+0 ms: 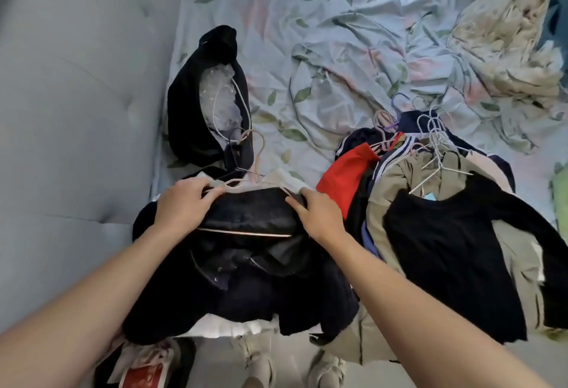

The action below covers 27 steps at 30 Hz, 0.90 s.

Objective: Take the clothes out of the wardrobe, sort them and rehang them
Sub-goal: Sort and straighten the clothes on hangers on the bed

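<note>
A black garment (252,212) on a pink hanger (259,154) tops a dark pile at the bed's near edge. My left hand (184,203) grips its left shoulder and the hanger's arm. My right hand (319,217) presses on its right shoulder. To the right lies a second heap of hung clothes: a red piece (344,175), a khaki jacket (399,178), a black long-sleeved top (455,249), with several white wire hangers (436,135) sticking out. A black garment with a clear plastic cover (209,102) lies farther back on the left.
The bed carries a crumpled leaf-print sheet (322,34). A grey padded headboard (76,95) fills the left side. A cream floral blanket (507,34) is bunched at the back right. Shoes (261,366) show on the floor below the bed's edge.
</note>
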Each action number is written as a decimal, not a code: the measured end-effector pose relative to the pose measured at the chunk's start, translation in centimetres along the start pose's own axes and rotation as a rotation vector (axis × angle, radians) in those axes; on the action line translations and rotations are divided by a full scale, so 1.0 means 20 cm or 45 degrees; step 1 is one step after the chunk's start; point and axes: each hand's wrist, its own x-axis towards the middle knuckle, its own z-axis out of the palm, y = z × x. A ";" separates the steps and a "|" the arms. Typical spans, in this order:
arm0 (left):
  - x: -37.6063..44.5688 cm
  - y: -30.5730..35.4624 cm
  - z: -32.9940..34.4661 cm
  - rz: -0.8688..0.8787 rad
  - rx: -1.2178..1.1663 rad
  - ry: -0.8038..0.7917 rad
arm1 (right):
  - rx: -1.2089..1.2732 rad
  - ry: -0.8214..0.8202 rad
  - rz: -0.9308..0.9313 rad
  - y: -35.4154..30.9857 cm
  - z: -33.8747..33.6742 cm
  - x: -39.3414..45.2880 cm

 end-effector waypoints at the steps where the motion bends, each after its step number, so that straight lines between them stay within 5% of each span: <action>1: 0.05 -0.01 0.03 0.011 0.020 -0.007 | 0.014 0.006 -0.018 0.02 0.02 0.05; 11: 0.01 0.33 0.11 0.127 0.042 -0.098 | -0.041 0.132 -0.102 0.32 -0.11 -0.04; 27: -0.16 1.65 0.65 0.421 -0.048 -0.183 | -0.132 0.256 -0.030 1.50 -0.78 -0.30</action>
